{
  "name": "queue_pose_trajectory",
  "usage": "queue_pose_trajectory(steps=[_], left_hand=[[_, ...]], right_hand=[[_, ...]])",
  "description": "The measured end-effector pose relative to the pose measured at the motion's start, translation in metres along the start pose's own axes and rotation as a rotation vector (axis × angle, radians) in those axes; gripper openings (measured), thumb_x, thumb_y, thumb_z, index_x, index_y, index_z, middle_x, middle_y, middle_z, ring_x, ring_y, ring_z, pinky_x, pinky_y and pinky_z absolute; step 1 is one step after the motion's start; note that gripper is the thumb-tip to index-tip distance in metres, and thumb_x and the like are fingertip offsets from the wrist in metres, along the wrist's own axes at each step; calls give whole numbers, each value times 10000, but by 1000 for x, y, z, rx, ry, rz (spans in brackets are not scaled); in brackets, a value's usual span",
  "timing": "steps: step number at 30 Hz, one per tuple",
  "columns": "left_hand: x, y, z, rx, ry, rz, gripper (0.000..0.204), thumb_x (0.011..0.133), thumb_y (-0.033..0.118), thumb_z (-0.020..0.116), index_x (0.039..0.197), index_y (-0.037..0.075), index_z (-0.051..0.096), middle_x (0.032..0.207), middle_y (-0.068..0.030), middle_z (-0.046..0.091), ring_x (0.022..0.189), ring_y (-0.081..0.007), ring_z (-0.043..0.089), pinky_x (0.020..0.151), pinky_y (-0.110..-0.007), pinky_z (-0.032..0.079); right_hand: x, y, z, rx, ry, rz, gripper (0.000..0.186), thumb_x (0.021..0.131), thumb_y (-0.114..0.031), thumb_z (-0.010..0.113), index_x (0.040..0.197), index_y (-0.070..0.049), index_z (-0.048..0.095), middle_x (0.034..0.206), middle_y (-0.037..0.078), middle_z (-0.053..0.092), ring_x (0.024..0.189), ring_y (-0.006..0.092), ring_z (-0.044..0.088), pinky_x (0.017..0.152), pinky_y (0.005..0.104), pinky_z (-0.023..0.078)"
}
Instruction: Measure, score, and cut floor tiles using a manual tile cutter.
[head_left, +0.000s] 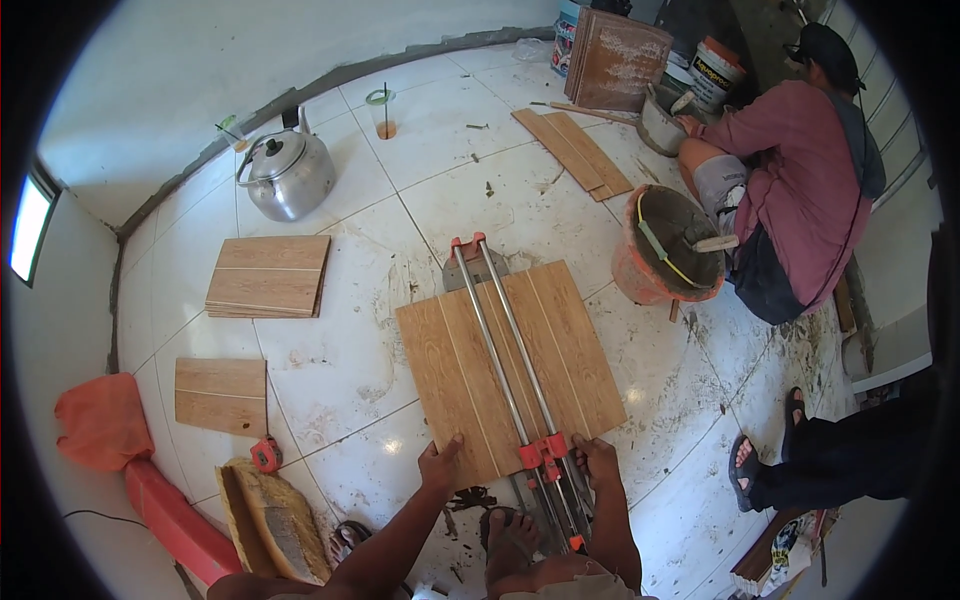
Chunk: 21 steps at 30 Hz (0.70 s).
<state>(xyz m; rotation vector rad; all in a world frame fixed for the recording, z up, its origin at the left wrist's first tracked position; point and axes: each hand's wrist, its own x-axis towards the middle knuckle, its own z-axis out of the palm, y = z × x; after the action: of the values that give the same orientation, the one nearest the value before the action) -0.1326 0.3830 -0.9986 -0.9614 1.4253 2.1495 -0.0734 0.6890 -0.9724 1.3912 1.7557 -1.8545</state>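
Note:
A large wood-look tile (442,365) lies on a manual tile cutter (462,263), under its two steel rails; the red sliding carriage (543,452) sits by the tile's near edge. My left hand (441,462) grips the near left corner of the tile, thumb on top and the other fingers partly hidden. My right hand (598,465) holds the near right edge, just right of the carriage. Both forearms come up from the lower edge, with my feet between them.
Tile stacks (262,272), cut pieces (218,390), a red tape measure (266,455) and a kettle (287,177) lie left. A mortar bucket (645,260) stands right, beside a crouching co-worker (780,200). Another person's sandaled feet (745,465) are at lower right. Walls border the floor.

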Motion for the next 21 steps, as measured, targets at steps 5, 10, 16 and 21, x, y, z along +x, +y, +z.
queue_pose_trajectory(steps=[5,10,16,21], left_hand=[[-2,1,0,-43,-21,-3,427,878,213,774,1182,-40,613,1075,-96,684,923,-183,655,841,-328,523],[0,1,-6,-34,-54,-19,479,880,234,772,1229,-24,569,1103,-108,661,955,-228,660,853,-379,542],[3,4,-7,78,2,-13,486,886,268,771,1232,-20,589,1147,-93,653,1007,-202,629,904,-351,501],[-6,16,11,48,-72,-20,511,897,284,758,1271,2,554,1162,-98,639,1041,-231,631,920,-384,514]], right_hand=[[-2,-3,2,-15,6,-5,329,880,-323,759,723,-95,582,640,12,576,522,112,504,457,265,354],[-5,0,4,-19,15,3,321,886,-318,755,727,-97,584,639,10,572,524,109,502,457,263,355],[-5,-1,8,-23,15,-22,320,889,-293,747,699,-87,592,618,7,576,507,98,506,454,259,356],[0,-6,0,16,-13,-70,328,873,-305,769,699,-81,603,619,4,581,509,89,505,464,250,375]])
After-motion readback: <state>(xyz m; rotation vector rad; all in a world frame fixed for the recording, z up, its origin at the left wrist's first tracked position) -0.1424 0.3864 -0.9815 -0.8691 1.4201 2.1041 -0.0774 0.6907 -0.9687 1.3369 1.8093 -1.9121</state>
